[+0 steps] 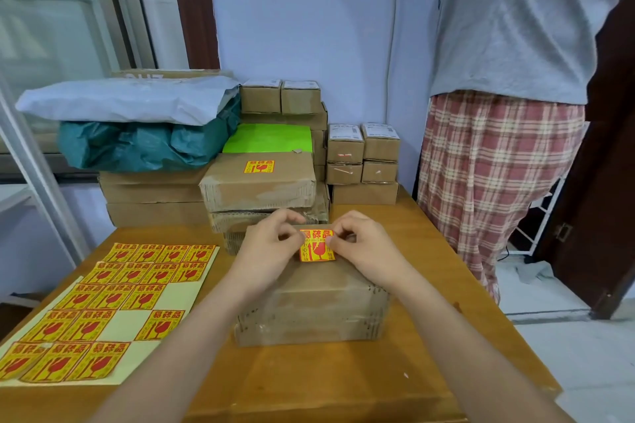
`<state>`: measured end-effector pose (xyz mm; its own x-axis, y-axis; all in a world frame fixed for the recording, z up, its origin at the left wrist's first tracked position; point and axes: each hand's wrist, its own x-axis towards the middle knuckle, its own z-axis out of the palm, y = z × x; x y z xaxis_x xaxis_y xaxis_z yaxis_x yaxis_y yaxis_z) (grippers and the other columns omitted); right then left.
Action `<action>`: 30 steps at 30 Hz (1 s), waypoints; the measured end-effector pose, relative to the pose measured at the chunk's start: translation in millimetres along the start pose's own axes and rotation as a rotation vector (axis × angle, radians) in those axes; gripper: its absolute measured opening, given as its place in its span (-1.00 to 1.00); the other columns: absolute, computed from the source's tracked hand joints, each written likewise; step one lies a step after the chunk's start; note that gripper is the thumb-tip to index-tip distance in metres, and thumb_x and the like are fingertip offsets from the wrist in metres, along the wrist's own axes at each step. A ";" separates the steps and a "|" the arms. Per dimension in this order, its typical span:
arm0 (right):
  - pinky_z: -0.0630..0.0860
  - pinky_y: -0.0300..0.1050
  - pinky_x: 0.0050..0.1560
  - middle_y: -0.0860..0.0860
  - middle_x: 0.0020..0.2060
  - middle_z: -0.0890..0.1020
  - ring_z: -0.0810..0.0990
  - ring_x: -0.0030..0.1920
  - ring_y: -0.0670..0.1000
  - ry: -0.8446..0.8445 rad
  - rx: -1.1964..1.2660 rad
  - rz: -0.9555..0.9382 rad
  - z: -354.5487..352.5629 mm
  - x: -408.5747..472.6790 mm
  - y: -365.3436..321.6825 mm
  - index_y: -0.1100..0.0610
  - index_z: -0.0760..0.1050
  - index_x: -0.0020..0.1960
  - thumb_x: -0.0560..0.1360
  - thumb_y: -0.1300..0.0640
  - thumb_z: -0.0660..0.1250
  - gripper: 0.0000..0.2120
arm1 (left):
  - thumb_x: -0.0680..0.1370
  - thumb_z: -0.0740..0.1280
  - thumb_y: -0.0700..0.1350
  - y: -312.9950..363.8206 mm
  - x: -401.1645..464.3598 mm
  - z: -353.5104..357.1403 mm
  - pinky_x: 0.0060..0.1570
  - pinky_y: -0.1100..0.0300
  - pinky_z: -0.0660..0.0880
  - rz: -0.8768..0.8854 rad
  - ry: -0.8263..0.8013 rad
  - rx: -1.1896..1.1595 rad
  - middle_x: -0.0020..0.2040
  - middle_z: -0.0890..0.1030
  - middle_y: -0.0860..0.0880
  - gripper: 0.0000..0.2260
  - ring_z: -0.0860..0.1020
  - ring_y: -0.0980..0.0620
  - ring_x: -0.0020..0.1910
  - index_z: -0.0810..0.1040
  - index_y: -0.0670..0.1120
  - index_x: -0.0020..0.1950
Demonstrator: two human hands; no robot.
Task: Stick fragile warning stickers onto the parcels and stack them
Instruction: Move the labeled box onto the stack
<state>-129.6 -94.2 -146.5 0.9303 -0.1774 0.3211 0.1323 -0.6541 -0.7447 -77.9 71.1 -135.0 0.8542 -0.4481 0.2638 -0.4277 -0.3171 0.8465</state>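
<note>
Head view looks down on two bare hands meeting over a taped cardboard parcel (311, 306) that lies flat on the wooden counter (330, 378). Left hand (271, 252) and right hand (364, 247) each have their fingers curled, pinching opposite side edges of one yellow-and-red fragile sticker (316, 245). This sticker sits between the two sets of fingers, over the far part of the parcel's top face; whether it already touches the cardboard I cannot tell. Left of the left fingers, well apart from them, a pale backing sheet (113, 309) lies on the counter with rows of the same stickers and a few bare gaps. Just beyond the fingers stands a stack of parcels (257, 192), the top one bearing a sticker (259, 166) on its upper face. Farther back are small brown boxes (362, 158), a green sheet (271, 138) and a teal bag (144, 144). Right of the right fingers, off the counter, a person in a grey top and plaid trousers (494, 182) stands.
</note>
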 end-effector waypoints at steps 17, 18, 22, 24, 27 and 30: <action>0.38 -0.35 -0.12 -0.02 -0.11 0.48 0.45 -0.19 -0.16 -0.028 -0.085 -0.059 5.1 4.0 6.2 0.04 0.45 -0.30 0.46 0.19 0.41 -0.79 | 0.51 0.36 -0.13 -5.3 1.3 2.4 -0.25 0.27 0.42 0.042 0.073 0.150 -0.26 0.60 0.03 -0.92 0.51 0.16 -0.25 0.55 -0.01 -0.01; 0.39 -0.34 -0.12 -0.01 -0.11 0.48 0.45 -0.18 -0.16 -0.031 -0.095 -0.062 5.3 3.9 6.1 0.06 0.47 -0.28 0.46 0.18 0.42 -0.82 | 0.51 0.36 -0.13 -5.0 1.3 2.2 -0.26 0.28 0.41 0.043 0.069 0.155 -0.26 0.60 0.03 -0.92 0.50 0.17 -0.26 0.54 -0.01 -0.01; 0.35 -0.38 -0.13 0.00 -0.07 0.49 0.44 -0.14 -0.15 -0.032 -0.154 -0.067 5.2 3.5 5.3 0.15 0.53 -0.18 0.46 0.14 0.42 -0.89 | 0.51 0.37 -0.15 -4.9 1.7 1.7 -0.24 0.29 0.41 0.050 0.061 0.174 -0.24 0.58 0.04 -0.90 0.49 0.17 -0.25 0.53 -0.02 0.00; 0.36 -0.38 -0.12 -0.01 -0.06 0.49 0.45 -0.12 -0.15 -0.036 -0.172 -0.070 5.2 3.4 4.4 0.15 0.54 -0.16 0.47 0.13 0.41 -0.90 | 0.51 0.37 -0.15 -4.5 1.7 1.6 -0.20 0.25 0.44 0.047 0.066 0.175 -0.23 0.58 0.04 -0.90 0.50 0.14 -0.22 0.53 -0.01 0.00; 0.35 -0.37 -0.12 -0.03 -0.06 0.49 0.43 -0.13 -0.17 -0.035 -0.185 -0.074 5.3 2.9 3.7 0.12 0.53 -0.15 0.47 0.13 0.41 -0.91 | 0.51 0.36 -0.16 -4.6 1.8 1.6 -0.16 0.20 0.46 0.051 0.066 0.180 -0.22 0.58 0.04 -0.88 0.50 0.14 -0.21 0.52 -0.01 0.01; 0.38 -0.31 -0.08 -0.03 -0.06 0.49 0.44 -0.10 -0.12 -0.035 -0.204 -0.077 5.7 2.8 3.3 0.12 0.52 -0.16 0.47 0.12 0.41 -0.90 | 0.51 0.36 -0.16 -5.3 2.1 1.6 -0.14 0.20 0.47 0.061 0.067 0.186 -0.22 0.57 0.06 -0.88 0.49 0.16 -0.21 0.52 -0.01 0.03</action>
<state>-124.6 -92.7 -151.5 0.9321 -0.0976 0.3489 0.1346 -0.8009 -0.5835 -74.3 70.5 -139.7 0.8404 -0.4161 0.3471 -0.5208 -0.4432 0.7296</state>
